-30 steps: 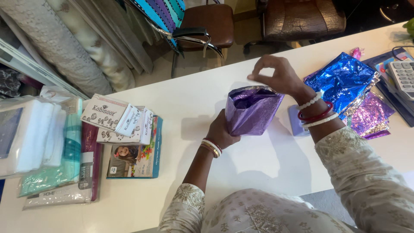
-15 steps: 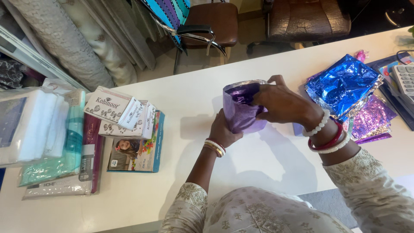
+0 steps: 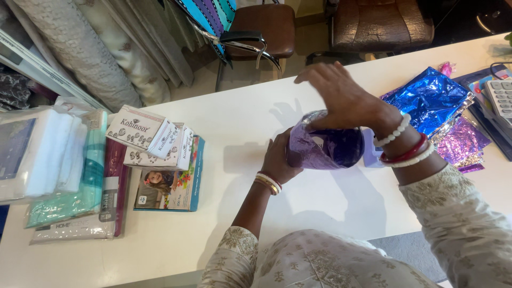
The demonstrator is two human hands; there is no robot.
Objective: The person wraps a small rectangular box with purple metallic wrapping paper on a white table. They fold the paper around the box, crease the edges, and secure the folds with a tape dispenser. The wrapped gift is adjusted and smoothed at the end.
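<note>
A shiny purple foil-wrapped packet [image 3: 324,146] is held above the white table [image 3: 234,128]. My left hand [image 3: 278,160] grips its left side from below. My right hand [image 3: 341,98] lies over its top edge with the fingers spread, palm pressing the foil. Bangles sit on both wrists. Whatever is inside the foil is hidden.
Blue foil sheets [image 3: 429,98] and purple foil sheets [image 3: 463,143] lie at the right beside a calculator [image 3: 500,96]. Boxed packs [image 3: 154,141] and packed fabric [image 3: 64,176] are stacked at the left. Two chairs [image 3: 266,26] stand beyond the table.
My right hand moved from the packet's far edge across its top and now spreads over it. The packet tilted toward the left hand.
</note>
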